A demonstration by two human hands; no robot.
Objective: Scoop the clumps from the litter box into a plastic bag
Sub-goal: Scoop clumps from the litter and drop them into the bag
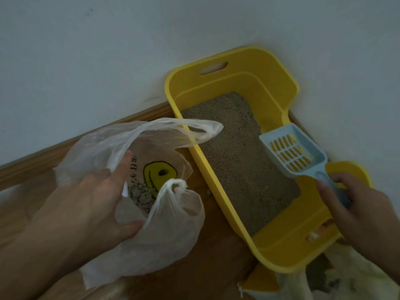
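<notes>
A yellow litter box (279,245) stands on the floor against the wall, filled with grey-brown litter (236,156). My right hand (359,215) grips the handle of a pale blue slotted scoop (292,150), whose empty head hovers over the box's right side. To the left of the box, my left hand (91,204) holds the rim of a translucent plastic bag (173,230) open, thumb outside and fingers inside. The bag bears a yellow smiley print. Grey clumps (140,194) lie at its bottom.
A pale wall (108,50) with a wooden baseboard (65,148) runs behind the box. The wooden floor (216,267) lies below. Crumpled whitish plastic (346,278) sits at the lower right, next to the box's near end.
</notes>
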